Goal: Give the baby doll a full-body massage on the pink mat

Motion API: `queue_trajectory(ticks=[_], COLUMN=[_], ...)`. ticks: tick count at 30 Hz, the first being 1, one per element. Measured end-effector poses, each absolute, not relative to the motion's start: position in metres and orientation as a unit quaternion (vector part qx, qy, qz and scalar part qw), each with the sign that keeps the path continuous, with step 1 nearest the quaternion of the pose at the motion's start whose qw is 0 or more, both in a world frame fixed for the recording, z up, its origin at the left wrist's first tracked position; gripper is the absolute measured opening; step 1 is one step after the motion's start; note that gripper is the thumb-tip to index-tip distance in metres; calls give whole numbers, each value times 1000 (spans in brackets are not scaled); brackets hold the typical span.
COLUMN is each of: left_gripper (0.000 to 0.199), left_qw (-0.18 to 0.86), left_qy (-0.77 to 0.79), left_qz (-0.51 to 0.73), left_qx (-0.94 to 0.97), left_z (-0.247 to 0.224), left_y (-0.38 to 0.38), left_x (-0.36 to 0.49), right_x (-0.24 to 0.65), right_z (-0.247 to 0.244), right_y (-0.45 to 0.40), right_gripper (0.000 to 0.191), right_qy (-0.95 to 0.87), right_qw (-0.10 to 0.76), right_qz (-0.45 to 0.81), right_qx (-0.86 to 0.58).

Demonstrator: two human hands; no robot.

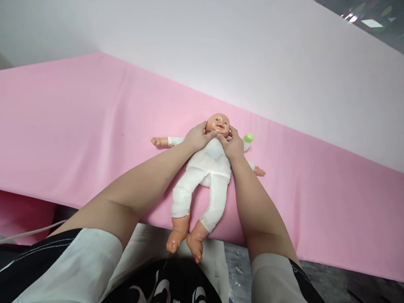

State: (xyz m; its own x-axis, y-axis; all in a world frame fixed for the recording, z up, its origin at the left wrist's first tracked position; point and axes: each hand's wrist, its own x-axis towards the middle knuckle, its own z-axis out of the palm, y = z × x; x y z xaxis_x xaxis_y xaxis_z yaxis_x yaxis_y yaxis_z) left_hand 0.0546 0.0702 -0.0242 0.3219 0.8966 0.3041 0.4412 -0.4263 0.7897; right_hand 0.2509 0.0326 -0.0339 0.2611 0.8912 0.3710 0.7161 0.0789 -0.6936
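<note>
A baby doll [211, 162] in a white cloth outfit lies on its back, with its head away from me and its bare feet over the near table edge. My left hand [199, 136] cups the left side of the doll's head and neck, thumb under the chin. On the other side my right hand [232, 143] curls around the head and neck, its thumb also near the chin. The fingers behind the head are partly hidden. Just right of my right hand lies a small bottle with a green cap [249, 138], its body partly covered.
Pink cloth [135, 105] covers the table and hangs over its front edge. A white wall [236, 54] rises behind it. Below the edge are a pale stool or seat [217, 256] and grey floor [240, 269]. A white cable [34, 231] runs at the lower left.
</note>
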Motion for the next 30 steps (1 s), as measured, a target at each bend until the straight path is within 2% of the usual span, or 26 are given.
queue_trajectory(ticks=[5,12,30], left_gripper=[57,59,56], left_qw=[297,289,260], left_qy=[448,451,451], left_qz=[377,369,370], left_qx=[754,760,769], left_z=[-23,-21,-28], left_y=[69,68,75], left_x=[54,54,56], right_x=[250,253,257], right_z=[-32,-34,-40], right_y=[31,34,37], right_gripper=[78,82,75], right_qy=[-602,-613,-630], right_qw=[429,427,445], right_qz=[91,105,106], right_qx=[-668,-656,-628])
